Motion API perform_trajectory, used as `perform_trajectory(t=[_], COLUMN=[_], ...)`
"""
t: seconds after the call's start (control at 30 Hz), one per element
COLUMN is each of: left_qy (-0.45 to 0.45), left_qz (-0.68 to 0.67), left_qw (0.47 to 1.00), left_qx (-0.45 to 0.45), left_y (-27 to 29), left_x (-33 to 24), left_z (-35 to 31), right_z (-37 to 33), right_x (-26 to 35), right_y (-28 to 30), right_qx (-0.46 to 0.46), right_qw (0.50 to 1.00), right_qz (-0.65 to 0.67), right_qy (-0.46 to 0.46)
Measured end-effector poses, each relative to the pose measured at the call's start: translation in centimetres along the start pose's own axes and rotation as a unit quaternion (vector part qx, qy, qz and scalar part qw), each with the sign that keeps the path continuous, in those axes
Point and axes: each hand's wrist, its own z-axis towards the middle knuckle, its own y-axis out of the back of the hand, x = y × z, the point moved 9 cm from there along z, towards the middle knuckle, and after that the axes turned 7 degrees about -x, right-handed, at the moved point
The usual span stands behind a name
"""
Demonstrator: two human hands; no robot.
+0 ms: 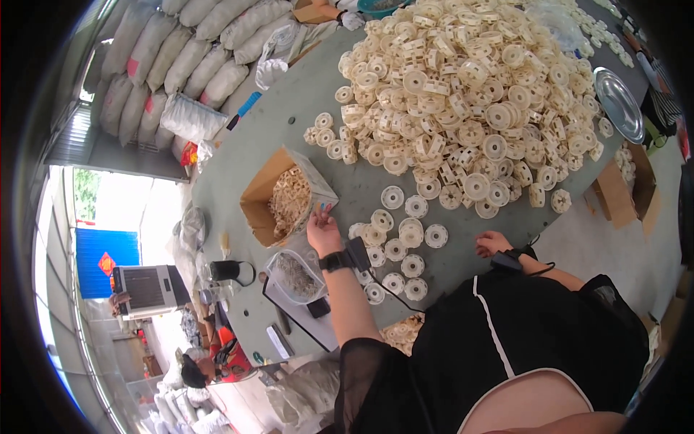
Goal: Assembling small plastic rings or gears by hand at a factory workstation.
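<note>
My left hand (323,230) is at the near right wall of a cardboard box (324,189), palm partly turned up, its fingers loosely bent and apart with nothing visible in them. Small cream plastic pieces (289,199) partly fill that box. To the right, my right hand (491,244) hovers by the table's near edge, fingers half curled but apart, and I see nothing in it. Between the hands lie several round cream plastic wheels (411,232), some stacked, most flat on the grey-green table (238,170). Both wrists wear dark strapped devices.
A large heap of cream wheels (470,94) covers the far table. Near my left forearm stands a clear tub (295,276) of small metal parts. A metal tray (619,105) and an open carton (622,192) are at right. Another person (231,358) is at lower left.
</note>
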Motion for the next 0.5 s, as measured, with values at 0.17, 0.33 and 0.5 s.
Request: perform_trajectory(t=[0.17, 0.33, 0.5], left_qy=[-0.174, -0.562, -0.703], left_qz=[0.066, 0.385, 0.490], left_qw=[0.982, 0.718, 0.491], left_qx=[0.001, -0.140, -0.156], left_y=[1.5, 3.0, -1.9], left_x=[-7.4, -16.6, -11.7], left_z=[-8.3, -15.3, -20.2], right_z=[1.1, 2.1, 1.9], right_x=[0.2, 0.6, 1.7], right_y=[-1.7, -4.1, -4.2], right_qx=[0.022, 0.085, 0.072], right_qw=[0.999, 0.992, 0.989], right_qz=[-0.036, -0.093, -0.133], right_qy=[-0.013, -0.004, -0.001])
